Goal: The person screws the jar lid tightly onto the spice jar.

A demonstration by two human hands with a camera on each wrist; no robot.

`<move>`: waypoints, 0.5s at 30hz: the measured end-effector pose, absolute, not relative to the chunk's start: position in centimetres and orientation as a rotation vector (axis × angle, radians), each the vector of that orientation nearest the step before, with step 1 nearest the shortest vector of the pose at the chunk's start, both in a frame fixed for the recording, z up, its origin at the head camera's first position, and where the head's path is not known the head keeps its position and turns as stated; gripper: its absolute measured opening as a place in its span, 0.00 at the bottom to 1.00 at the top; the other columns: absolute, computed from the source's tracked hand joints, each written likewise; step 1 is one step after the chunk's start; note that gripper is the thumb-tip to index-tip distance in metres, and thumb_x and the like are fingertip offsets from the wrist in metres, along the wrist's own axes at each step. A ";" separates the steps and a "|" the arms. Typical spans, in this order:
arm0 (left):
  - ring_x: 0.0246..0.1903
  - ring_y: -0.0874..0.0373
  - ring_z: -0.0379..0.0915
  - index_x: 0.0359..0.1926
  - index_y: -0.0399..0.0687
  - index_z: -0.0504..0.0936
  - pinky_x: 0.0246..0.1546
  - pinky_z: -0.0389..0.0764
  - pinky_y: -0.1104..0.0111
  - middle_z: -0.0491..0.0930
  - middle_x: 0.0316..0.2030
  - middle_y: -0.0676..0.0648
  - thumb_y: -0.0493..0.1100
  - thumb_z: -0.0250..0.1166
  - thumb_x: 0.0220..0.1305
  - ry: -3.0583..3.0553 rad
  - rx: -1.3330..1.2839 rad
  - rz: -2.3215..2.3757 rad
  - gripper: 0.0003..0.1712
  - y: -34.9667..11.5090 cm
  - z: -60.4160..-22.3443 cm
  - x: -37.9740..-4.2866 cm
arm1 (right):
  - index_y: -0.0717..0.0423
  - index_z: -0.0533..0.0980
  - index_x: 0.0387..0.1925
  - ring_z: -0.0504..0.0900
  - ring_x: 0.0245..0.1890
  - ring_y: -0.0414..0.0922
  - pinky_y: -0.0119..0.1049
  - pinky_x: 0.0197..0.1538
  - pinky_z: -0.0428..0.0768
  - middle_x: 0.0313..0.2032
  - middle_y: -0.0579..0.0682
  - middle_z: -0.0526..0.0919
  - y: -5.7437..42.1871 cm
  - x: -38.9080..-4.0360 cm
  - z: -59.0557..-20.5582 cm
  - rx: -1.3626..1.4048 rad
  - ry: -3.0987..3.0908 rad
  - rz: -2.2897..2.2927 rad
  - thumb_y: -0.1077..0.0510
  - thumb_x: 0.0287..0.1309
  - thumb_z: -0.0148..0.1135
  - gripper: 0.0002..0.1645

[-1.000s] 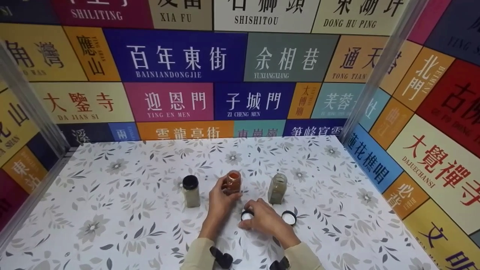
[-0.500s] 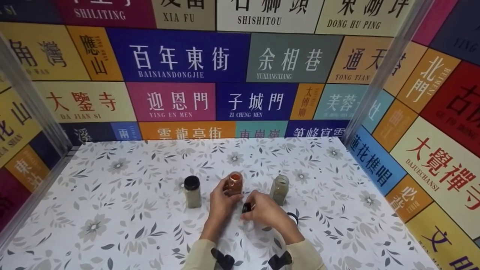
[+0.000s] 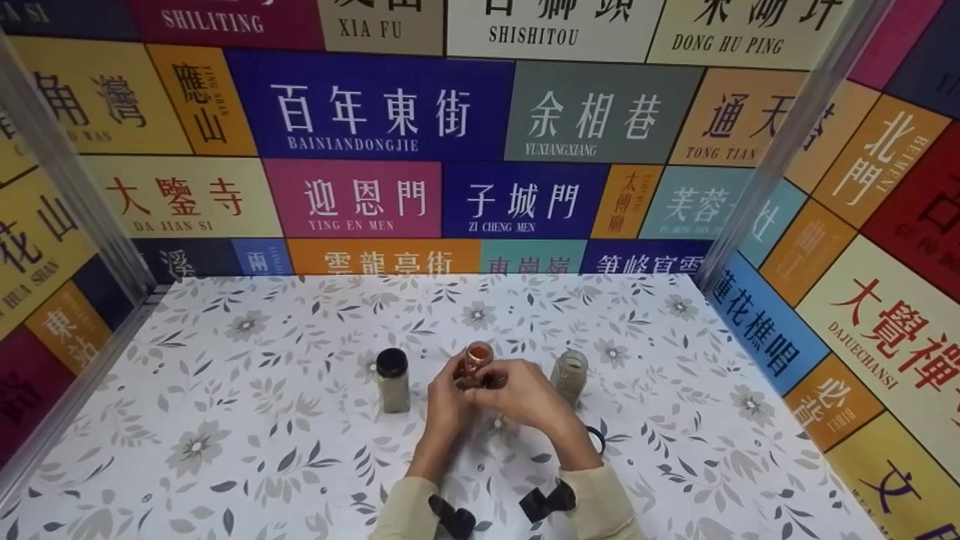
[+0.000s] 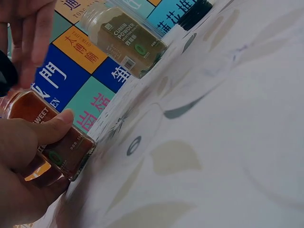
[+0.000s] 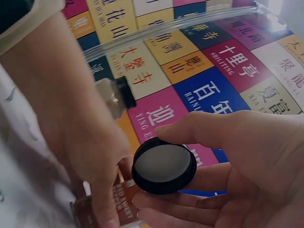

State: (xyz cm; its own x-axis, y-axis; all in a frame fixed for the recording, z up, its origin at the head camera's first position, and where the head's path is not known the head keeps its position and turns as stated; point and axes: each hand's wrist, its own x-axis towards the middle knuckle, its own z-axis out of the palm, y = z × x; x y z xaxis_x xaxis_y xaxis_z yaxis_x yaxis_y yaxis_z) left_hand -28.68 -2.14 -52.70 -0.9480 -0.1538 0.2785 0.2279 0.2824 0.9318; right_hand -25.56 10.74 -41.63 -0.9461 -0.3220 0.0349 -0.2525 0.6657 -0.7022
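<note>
Well, gripped an open glass jar of red powder (image 4: 69, 153) in the left hand (image 3: 451, 401), left of a tan-filled glass cumin jar (image 3: 571, 375) — pinched a round black lid (image 5: 164, 164) in the right hand (image 3: 523, 390), just nearer.

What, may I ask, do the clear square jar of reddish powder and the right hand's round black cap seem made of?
Clear square jar of reddish powder: probably glossy glass, being transparent with bright glints; clear plastic is possible. Round black cap: likely satin plastic, its rim evenly dark; pale inner disc, material unclear.

Red jar (image 4: 73, 148): "SWEET"; bottle (image 4: 124, 42): "CUMIN POWDER"; wall (image 3: 367, 112): "SHILITING".
</note>
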 end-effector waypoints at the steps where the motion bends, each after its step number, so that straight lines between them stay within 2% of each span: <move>1: 0.51 0.42 0.82 0.61 0.36 0.77 0.52 0.84 0.55 0.84 0.51 0.34 0.27 0.68 0.53 -2.244 -0.069 -1.709 0.31 -2.2 -52.8 -28.7 | 0.56 0.85 0.43 0.84 0.41 0.47 0.41 0.46 0.82 0.41 0.52 0.88 10.6 -25.7 -41.5 -0.456 2.777 -1.182 0.49 0.54 0.73 0.19; 5: 0.49 0.44 0.83 0.61 0.37 0.77 0.50 0.85 0.59 0.84 0.49 0.34 0.29 0.73 0.51 -2.226 -0.086 -1.776 0.34 -2.3 -53.0 -28.6 | 0.52 0.83 0.40 0.85 0.45 0.47 0.39 0.46 0.82 0.42 0.49 0.87 10.3 -26.1 -41.1 -0.319 2.712 -1.365 0.48 0.56 0.72 0.14; 9: 0.45 0.48 0.84 0.61 0.41 0.78 0.44 0.86 0.65 0.86 0.45 0.38 0.30 0.76 0.47 -2.231 -0.075 -1.829 0.36 -2.4 -52.9 -28.5 | 0.50 0.83 0.41 0.84 0.46 0.46 0.39 0.46 0.81 0.43 0.48 0.88 10.0 -26.6 -40.7 -0.218 2.663 -1.540 0.49 0.62 0.67 0.11; 15: 0.45 0.48 0.84 0.57 0.43 0.80 0.46 0.85 0.62 0.86 0.45 0.39 0.30 0.77 0.45 -2.256 -0.066 -1.794 0.34 -2.5 -52.4 -28.7 | 0.48 0.86 0.47 0.85 0.47 0.44 0.43 0.55 0.80 0.44 0.46 0.89 9.5 -27.3 -40.4 -0.194 2.678 -1.705 0.47 0.64 0.65 0.14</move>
State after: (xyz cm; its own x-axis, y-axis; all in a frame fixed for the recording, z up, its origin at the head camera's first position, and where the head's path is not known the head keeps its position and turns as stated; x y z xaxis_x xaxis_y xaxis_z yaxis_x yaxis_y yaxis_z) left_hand -28.69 -2.47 -52.39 -0.9658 -0.1241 0.2279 0.1941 0.2373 0.9519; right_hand -27.34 9.53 -40.36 -0.9918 -0.0821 0.0982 -0.1237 0.4178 -0.9001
